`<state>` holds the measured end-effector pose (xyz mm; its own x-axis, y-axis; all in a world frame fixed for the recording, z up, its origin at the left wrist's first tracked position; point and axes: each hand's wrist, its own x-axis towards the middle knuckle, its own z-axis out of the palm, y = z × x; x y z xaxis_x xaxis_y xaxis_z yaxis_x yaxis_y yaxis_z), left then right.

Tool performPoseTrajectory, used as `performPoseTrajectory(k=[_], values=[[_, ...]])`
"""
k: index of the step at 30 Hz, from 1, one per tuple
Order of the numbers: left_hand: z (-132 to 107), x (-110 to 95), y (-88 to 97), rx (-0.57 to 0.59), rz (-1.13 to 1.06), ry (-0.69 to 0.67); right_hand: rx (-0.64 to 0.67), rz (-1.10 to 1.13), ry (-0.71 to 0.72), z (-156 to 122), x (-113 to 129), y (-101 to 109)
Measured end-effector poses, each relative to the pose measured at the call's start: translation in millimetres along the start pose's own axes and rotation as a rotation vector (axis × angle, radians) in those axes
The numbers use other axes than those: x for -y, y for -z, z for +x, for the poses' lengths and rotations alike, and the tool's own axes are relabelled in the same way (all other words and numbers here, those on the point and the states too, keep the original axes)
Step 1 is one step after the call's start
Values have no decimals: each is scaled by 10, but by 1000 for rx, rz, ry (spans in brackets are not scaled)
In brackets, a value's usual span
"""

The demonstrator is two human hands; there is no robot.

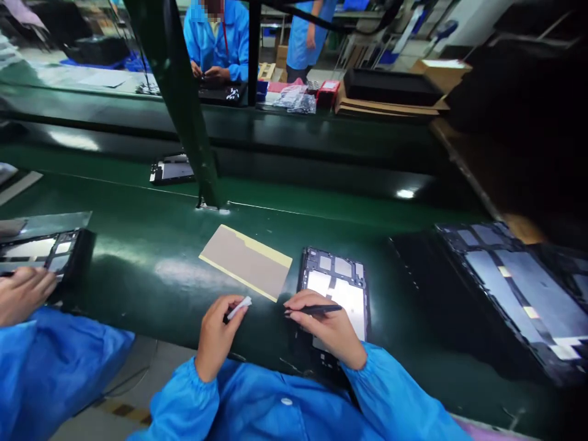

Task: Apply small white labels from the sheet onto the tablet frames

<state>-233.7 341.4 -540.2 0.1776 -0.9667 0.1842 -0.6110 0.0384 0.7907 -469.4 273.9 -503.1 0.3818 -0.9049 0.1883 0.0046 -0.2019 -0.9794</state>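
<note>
Here, left hand (pixel 215 334): pinching a white strip (pixel 239 307), lower centre.
Right hand (pixel 328 327): gripping black tweezers (pixel 315 310) over the tablet frame (pixel 335 288).
Risk: the tweezers' tips may scratch the frame.

Ahead of us the green worktop (pixel 138 245) lies bare between the tan sheet (pixel 245 260) and the dark slanting post (pixel 184 104) (it meets the surface just beyond). To our right a stack of dark trays (pixel 509 288) walls off that side; to our left, a co-worker's hand (pixel 22 294) and tray (pixel 46 251).
</note>
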Motion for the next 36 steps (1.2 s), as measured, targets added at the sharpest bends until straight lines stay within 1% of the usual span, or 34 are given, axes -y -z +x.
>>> performPoseTrajectory(k=[2,4,7,10,14,17,22,26,28,30,31,32,34,36], values=[[16,-105,-22,89,-119,11,13,-41,61,-13,38,-45],[24,-205,-31,180,-187,-12,47,-85,110,-57,86,-56],[16,-305,-36,299,-196,-68,120,-137,167,-131,154,-40],[-14,-358,-42,367,-143,-124,206,-193,215,-173,207,-2],[-59,-414,-45,394,-13,-188,334,-300,299,-167,269,49],[-74,-465,-37,402,91,-226,391,-381,361,-146,315,58],[-66,-544,-17,452,177,-191,404,-454,420,-141,321,36],[-87,-562,-42,440,200,-186,438,-459,437,-157,262,43],[-102,-545,-58,432,199,-189,433,-439,434,-187,243,50],[-107,-501,-48,421,186,-186,370,-359,369,-257,234,49],[-104,-468,-27,409,178,-179,298,-289,301,-312,230,46],[-97,-430,3,388,174,-171,190,-201,205,-381,222,42],[-73,-356,75,302,206,-174,-104,14,-32,-554,187,33],[-49,-319,118,139,309,-192,-388,225,-266,-749,124,32]])
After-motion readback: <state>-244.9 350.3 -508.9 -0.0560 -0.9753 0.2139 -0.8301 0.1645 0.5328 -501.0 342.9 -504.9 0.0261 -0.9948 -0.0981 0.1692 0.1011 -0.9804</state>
